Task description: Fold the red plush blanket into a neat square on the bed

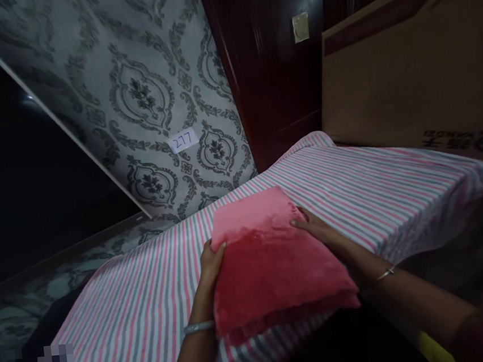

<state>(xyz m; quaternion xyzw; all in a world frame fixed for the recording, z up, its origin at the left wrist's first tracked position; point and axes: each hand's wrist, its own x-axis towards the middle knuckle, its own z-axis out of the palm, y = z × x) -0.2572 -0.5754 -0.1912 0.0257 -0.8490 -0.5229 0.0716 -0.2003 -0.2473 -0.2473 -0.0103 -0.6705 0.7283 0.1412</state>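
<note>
A folded plush cloth, red to pink like a fleece blanket (pixel 270 263), is held flat above the striped cover (pixel 158 291). On its left edge my left hand (pixel 212 262) is closed, thumb on top and the other fingers out of sight beneath or behind. My right hand (pixel 312 224) grips the opposite edge near the far corner, its thumb also on top. Loose layers show along the blanket's near edge. Whether its underside touches the striped cover cannot be made out.
A large cardboard box (pixel 410 73) stands at the back right. Patterned wallpaper (pixel 143 93) bears a paper label reading 277 (pixel 184 140). A dark screen-like panel (pixel 29 156) is at the left, and a dark red wooden panel (pixel 273 70) stands behind the striped cover.
</note>
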